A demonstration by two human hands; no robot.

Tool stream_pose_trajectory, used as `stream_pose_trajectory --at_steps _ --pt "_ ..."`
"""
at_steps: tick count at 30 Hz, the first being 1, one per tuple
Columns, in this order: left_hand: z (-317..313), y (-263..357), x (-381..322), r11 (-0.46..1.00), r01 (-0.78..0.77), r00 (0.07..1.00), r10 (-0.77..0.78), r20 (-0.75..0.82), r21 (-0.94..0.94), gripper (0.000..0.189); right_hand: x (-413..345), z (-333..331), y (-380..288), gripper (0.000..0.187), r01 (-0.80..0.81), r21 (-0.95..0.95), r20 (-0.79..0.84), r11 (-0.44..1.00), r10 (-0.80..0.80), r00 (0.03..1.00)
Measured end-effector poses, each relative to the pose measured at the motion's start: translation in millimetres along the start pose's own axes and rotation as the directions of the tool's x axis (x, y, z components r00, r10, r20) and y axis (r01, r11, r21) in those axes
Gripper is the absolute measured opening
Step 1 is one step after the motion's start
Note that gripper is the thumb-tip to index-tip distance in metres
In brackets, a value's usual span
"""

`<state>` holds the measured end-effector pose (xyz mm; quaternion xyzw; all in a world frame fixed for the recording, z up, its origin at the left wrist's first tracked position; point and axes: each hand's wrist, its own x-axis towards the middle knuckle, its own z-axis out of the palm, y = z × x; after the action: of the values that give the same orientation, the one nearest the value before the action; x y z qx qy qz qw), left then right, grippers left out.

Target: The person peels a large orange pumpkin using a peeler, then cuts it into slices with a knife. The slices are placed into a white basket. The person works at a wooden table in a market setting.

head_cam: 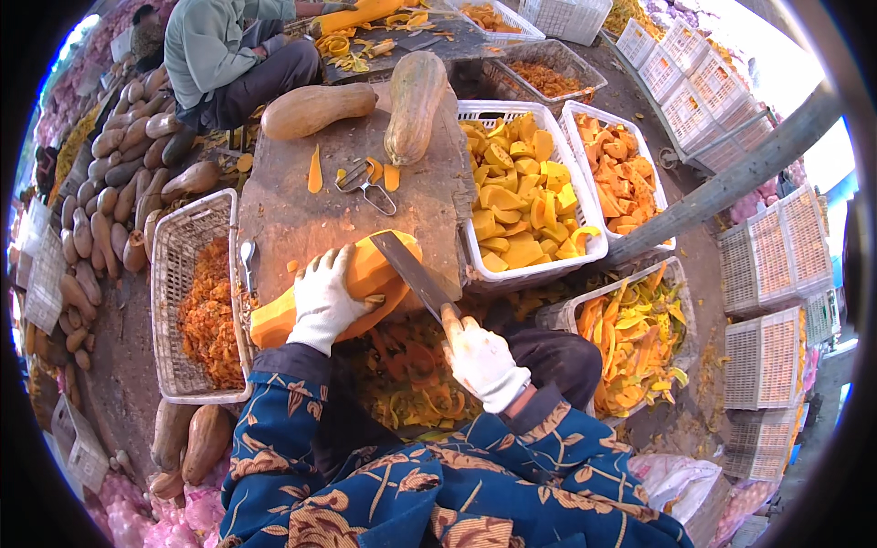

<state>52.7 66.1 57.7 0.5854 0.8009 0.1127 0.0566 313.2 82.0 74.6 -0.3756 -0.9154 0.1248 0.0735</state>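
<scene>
A peeled orange squash lies slantwise across the near edge of a worn wooden board. My left hand, in a white glove, presses on it with the thumb spread along its side. In my gloved right hand is a knife, its dark blade resting at the squash's right end. Beyond them on the board lie a metal peeler, a few orange peel strips and two unpeeled squashes, one on its side and one pointing toward me. A spoon sits by the left edge.
On the right stand crates of yellow chunks, orange pieces and peelings. A crate of orange pulp is at left. Another person sits across. A slanting pole crosses the right side. Unpeeled squashes cover the left ground.
</scene>
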Motion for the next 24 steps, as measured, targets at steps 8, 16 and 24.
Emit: stream_pose_trajectory --at_steps 8,16,24 --pt "3.5 -1.5 -2.0 1.0 0.001 0.998 -0.003 -0.055 -0.03 0.095 58.9 17.4 5.4 0.051 -0.01 0.092 -0.062 0.996 0.016 0.998" --pt "-1.3 2.4 -3.9 0.999 0.031 0.998 -0.032 -0.047 -0.021 0.096 44.8 6.7 24.7 0.046 0.018 0.314 -0.038 0.949 -0.007 0.999" --pt "-3.8 4.2 -3.3 1.0 0.024 0.999 -0.024 -0.028 -0.014 0.094 49.6 -38.6 36.4 0.029 -0.165 0.455 0.269 0.875 0.041 0.962"
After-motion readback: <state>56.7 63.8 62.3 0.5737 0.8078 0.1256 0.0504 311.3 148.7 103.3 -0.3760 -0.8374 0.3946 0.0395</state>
